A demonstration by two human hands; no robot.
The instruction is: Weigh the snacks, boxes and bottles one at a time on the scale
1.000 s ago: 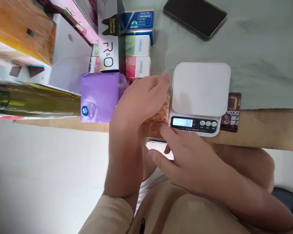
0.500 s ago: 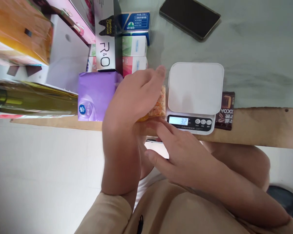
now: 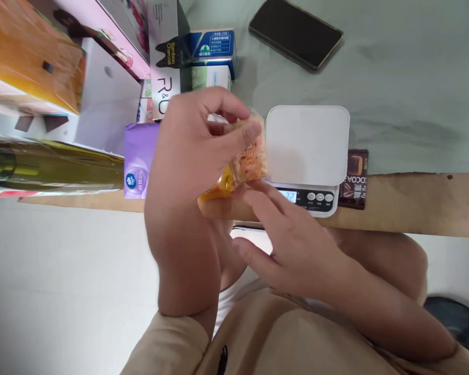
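My left hand [image 3: 197, 146] pinches a wrapped puffed-grain snack [image 3: 252, 164] between thumb and fingers. The clear wrapper has red print and an orange-yellow end, partly hidden under the hand. My right hand [image 3: 285, 229] is open, thumb spread from the fingers; its fingertips lie at the snack's lower edge, and I cannot tell whether they press on it. Just right of the snack stands a white kitchen scale [image 3: 308, 146] with a bare plate. Its lit display [image 3: 289, 196] is partly covered by my right hand and seems to read 32.
A brown cocoa snack packet [image 3: 355, 179] lies right of the scale. Behind is a black phone [image 3: 296, 34]. On the left are a purple tissue pack [image 3: 137, 172], toothpaste boxes [image 3: 213, 49], a tall R&O box [image 3: 166, 47] and a green bottle [image 3: 54, 164]. The wooden table edge [image 3: 406, 203] runs in front.
My left hand has closed on the snack and tilted it up off the table, showing more of its wrapper. The right hand has barely moved. The view has shifted slightly.
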